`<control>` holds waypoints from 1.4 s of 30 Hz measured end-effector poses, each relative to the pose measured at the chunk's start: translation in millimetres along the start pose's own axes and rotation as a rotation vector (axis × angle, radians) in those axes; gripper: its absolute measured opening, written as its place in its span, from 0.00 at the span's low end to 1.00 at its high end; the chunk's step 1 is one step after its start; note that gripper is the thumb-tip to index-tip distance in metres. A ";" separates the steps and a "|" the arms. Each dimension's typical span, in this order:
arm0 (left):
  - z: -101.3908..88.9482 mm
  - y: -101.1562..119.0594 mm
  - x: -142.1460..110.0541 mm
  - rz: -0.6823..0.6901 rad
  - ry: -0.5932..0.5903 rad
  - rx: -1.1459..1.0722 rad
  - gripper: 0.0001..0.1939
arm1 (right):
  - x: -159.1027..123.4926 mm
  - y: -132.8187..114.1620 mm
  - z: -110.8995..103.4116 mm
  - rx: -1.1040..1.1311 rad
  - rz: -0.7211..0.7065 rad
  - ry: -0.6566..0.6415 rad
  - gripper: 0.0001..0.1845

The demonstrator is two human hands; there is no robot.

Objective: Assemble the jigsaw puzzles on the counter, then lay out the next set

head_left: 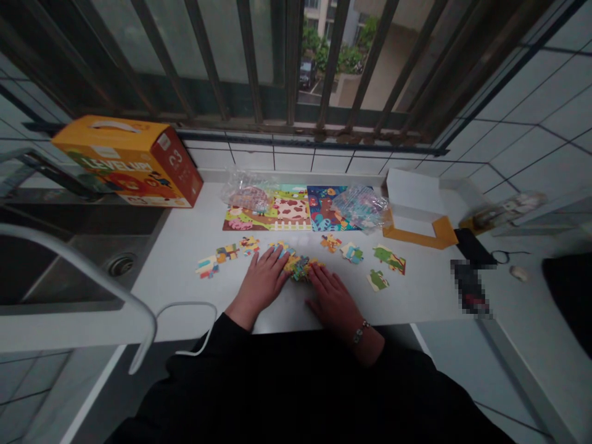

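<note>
Your black sleeves lead to your left hand and right hand, which rest flat and slightly apart on a cluster of jigsaw pieces on the table. Two picture panels lie whole behind them; separate loose pieces lie unjoined to either side.
</note>
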State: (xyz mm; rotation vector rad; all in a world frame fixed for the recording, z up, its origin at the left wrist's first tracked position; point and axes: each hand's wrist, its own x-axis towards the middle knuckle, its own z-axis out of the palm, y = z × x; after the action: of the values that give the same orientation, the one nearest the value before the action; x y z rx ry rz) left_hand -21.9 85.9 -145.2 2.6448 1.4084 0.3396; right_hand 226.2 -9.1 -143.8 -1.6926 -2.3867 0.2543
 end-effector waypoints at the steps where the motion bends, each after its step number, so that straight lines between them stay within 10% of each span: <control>1: -0.5 -2.2 -2.8 -0.018 0.011 0.014 0.29 | -5.7 5.0 0.4 -0.013 0.041 -0.001 0.40; 8: -6.6 -3.1 -10.0 -0.098 0.048 0.032 0.29 | -32.4 30.2 -3.8 -0.065 0.200 0.038 0.34; 16: -2.2 22.6 -15.0 0.243 -0.088 -0.072 0.31 | -10.5 13.2 -2.3 -0.025 0.062 0.059 0.39; 29: -17.5 32.6 -36.3 0.363 -0.162 -0.165 0.28 | -37.6 34.2 0.7 -0.149 0.353 0.128 0.39; 37: -8.9 50.4 -24.3 0.429 -0.204 -0.192 0.36 | -34.3 22.4 2.1 -0.050 0.107 0.088 0.39; 42: 7.9 50.9 -14.3 0.165 -0.065 -0.091 0.38 | -30.6 30.1 0.1 -0.108 0.255 0.097 0.39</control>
State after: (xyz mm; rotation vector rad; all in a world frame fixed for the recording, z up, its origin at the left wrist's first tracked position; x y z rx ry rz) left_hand 13.2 45.7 -143.8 2.6772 1.1312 0.3230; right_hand 263.4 -28.1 -153.6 -2.0103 -2.1496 0.0795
